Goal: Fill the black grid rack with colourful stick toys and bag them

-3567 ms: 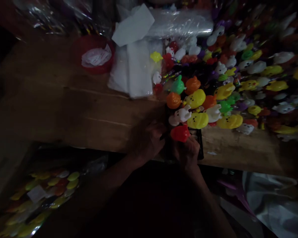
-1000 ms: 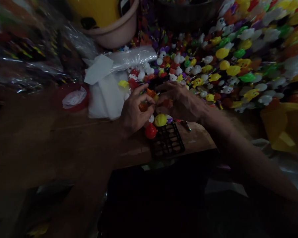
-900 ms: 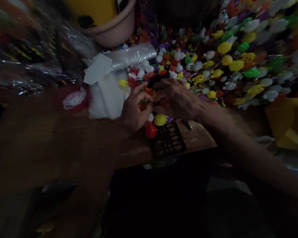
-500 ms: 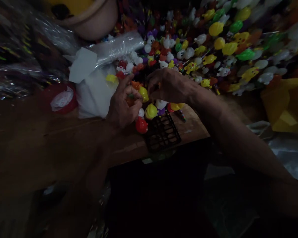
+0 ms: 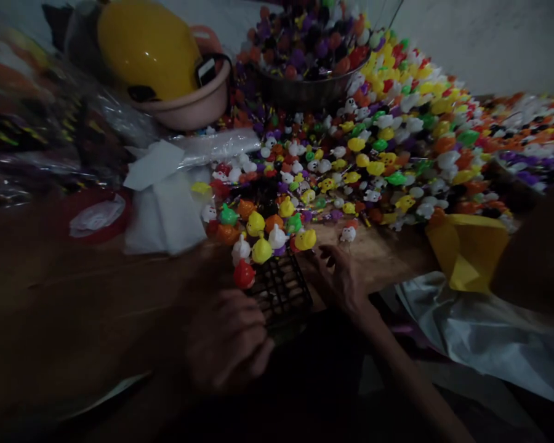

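Observation:
A black grid rack (image 5: 284, 289) lies at the table's front edge. Small figure-topped sticks stand in its far part, among them a red head (image 5: 244, 274), a yellow head (image 5: 261, 251), a white head (image 5: 277, 236) and a green head (image 5: 229, 215). My right hand (image 5: 341, 280) is beside the rack's right edge, fingers bent and apart, with nothing visible in them. Nearer to me, my left hand (image 5: 231, 338) hovers at the rack's front left corner. Motion blurs its curled fingers, so what they hold, if anything, is unclear.
A large heap of colourful figure toppers (image 5: 397, 141) covers the back right. Behind it sits a metal bowl (image 5: 305, 89) full of more. A pink basin (image 5: 189, 107) holds a yellow helmet-like object (image 5: 148, 49). Plastic bags (image 5: 166, 215), a red dish (image 5: 95, 215) and a yellow container (image 5: 466, 252) are around.
Both hands have drawn back from the toppers towards me, the left to the rack's front, the right to its side. The view has tilted up, showing more of the heap.

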### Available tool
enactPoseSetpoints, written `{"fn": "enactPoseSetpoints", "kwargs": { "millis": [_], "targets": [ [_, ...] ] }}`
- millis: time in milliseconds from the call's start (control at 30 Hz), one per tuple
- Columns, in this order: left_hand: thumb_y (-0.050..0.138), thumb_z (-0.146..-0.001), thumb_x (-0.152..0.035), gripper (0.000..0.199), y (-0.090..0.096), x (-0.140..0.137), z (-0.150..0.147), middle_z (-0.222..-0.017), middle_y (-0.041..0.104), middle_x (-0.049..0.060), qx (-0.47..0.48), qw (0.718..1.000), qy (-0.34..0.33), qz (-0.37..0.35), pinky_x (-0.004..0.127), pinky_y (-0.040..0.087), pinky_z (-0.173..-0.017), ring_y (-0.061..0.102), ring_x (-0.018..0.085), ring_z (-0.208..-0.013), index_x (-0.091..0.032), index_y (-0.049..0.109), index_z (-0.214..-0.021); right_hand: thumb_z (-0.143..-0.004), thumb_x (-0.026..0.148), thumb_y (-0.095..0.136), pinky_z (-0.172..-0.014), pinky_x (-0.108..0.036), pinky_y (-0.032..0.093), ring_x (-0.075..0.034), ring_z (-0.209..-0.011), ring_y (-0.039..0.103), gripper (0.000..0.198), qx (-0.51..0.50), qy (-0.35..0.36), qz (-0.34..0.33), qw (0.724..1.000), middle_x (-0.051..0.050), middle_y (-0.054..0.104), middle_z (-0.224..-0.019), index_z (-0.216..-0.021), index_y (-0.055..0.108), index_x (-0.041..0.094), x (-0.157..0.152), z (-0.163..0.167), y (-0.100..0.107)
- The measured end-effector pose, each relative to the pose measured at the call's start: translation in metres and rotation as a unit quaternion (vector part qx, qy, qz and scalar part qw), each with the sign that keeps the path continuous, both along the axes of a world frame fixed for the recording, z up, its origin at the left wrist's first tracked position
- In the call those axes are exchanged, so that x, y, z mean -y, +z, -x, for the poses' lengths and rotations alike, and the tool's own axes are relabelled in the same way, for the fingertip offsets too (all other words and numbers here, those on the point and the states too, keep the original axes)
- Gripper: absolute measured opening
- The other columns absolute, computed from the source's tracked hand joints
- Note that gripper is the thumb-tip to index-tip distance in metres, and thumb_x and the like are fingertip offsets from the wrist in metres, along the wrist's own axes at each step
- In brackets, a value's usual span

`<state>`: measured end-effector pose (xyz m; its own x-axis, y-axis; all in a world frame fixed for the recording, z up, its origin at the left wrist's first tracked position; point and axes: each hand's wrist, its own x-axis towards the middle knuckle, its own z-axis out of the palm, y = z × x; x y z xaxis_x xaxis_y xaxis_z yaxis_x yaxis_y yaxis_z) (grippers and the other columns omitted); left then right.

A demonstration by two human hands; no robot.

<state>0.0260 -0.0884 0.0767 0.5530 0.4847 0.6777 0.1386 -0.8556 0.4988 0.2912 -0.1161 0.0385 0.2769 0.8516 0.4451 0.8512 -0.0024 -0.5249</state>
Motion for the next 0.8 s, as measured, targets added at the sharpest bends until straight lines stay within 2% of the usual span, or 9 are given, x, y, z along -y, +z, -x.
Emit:
{"fn": "enactPoseSetpoints", "kwargs": {
  "millis": [33,100,200,367,500,533,600,700,800],
  "targets": [
    [0.068,-0.086,-0.022,0.006,-0.016,0.008,-0.001,-0.079,0.074,-0.002,-0.033,0.998,-0.018,-0.048,0.037,0.062,-0.081,0.071,0.019,-0.078,-0.027,0.066,-0.088,-0.093,0.033,0.057,-0.061,-0.029,0.044,-0.017,-0.067,0.061,0.023,0.018,-0.008,0.028,0.999,-0.007,0.071,-0.084,-0.102,0.069,0.015,0.001,0.005,-0.011],
    [0.063,-0.090,-0.021,0.017,-0.043,0.015,-0.003,-0.100,0.077,0.005,-0.114,0.990,-0.006,-0.089,0.040,0.062,-0.085,0.072,0.024,-0.096,-0.021,0.067,-0.106,-0.093,0.028,0.053,-0.069,-0.030,0.043,-0.019,-0.073,0.063,0.023,0.055,-0.033,0.082,0.995,-0.009,0.072,-0.089,-0.104,0.069,0.016,-0.004,0.013,-0.023],
    [0.059,-0.093,-0.020,0.034,-0.066,0.010,0.000,-0.131,0.069,0.010,-0.217,0.971,0.014,-0.100,0.047,0.058,-0.096,0.063,0.030,-0.122,-0.015,0.061,-0.127,-0.095,0.022,0.048,-0.078,-0.030,0.040,-0.019,-0.079,0.064,0.022,0.094,-0.063,0.128,0.985,-0.009,0.073,-0.091,-0.098,0.069,0.018,-0.019,0.016,-0.025],
    [0.059,-0.096,-0.021,0.034,-0.071,-0.004,0.011,-0.139,0.065,0.003,-0.250,0.964,-0.024,-0.088,0.045,0.051,-0.106,0.055,0.027,-0.131,-0.021,0.061,-0.130,-0.095,0.022,0.048,-0.081,-0.034,0.038,-0.022,-0.079,0.064,0.021,0.131,-0.095,0.098,0.982,-0.009,0.073,-0.086,-0.093,0.069,0.020,-0.040,-0.010,-0.007],
    [0.053,-0.098,-0.024,0.034,-0.070,-0.003,0.008,-0.145,0.060,0.003,-0.241,0.967,-0.023,-0.072,0.046,0.045,-0.109,0.050,0.027,-0.135,-0.023,0.062,-0.131,-0.094,0.016,0.050,-0.082,-0.035,0.039,-0.019,-0.079,0.062,0.022,0.201,-0.081,0.057,0.975,-0.009,0.072,-0.085,-0.087,0.071,0.017,-0.082,-0.060,0.033],
    [0.051,-0.099,-0.024,0.034,-0.071,-0.002,0.006,-0.146,0.060,0.003,-0.238,0.969,-0.018,-0.069,0.045,0.044,-0.109,0.049,0.027,-0.135,-0.023,0.062,-0.132,-0.093,0.014,0.051,-0.084,-0.036,0.040,-0.020,-0.083,0.063,0.021,0.231,-0.087,0.061,0.967,-0.011,0.071,-0.087,-0.086,0.071,0.015,-0.098,-0.074,0.044],
    [0.047,-0.101,-0.025,0.035,-0.073,-0.001,0.002,-0.146,0.060,0.002,-0.236,0.969,-0.006,-0.068,0.043,0.043,-0.109,0.050,0.026,-0.133,-0.023,0.062,-0.133,-0.086,0.007,0.058,-0.093,-0.042,0.040,-0.026,-0.106,0.062,0.018,0.249,-0.084,0.075,0.962,-0.017,0.070,-0.111,-0.097,0.073,0.009,-0.133,-0.100,0.060],
    [0.049,-0.102,-0.030,0.037,-0.077,-0.002,0.000,-0.146,0.060,0.001,-0.245,0.966,0.001,-0.080,0.040,0.042,-0.109,0.050,0.025,-0.131,-0.024,0.061,-0.136,-0.079,0.003,0.064,-0.103,-0.043,0.038,-0.029,-0.124,0.055,0.014,0.258,-0.045,0.104,0.959,-0.016,0.066,-0.125,-0.090,0.072,0.004,-0.175,-0.129,0.065],
    [0.059,-0.099,-0.039,0.043,-0.079,-0.006,0.003,-0.149,0.058,0.001,-0.283,0.954,-0.018,-0.094,0.040,0.043,-0.109,0.049,0.026,-0.134,-0.026,0.059,-0.140,-0.076,0.004,0.067,-0.107,-0.045,0.040,-0.030,-0.125,0.058,0.003,0.249,-0.021,0.110,0.962,-0.012,0.069,-0.117,-0.074,0.069,0.005,-0.196,-0.142,0.058]
  ]
}}
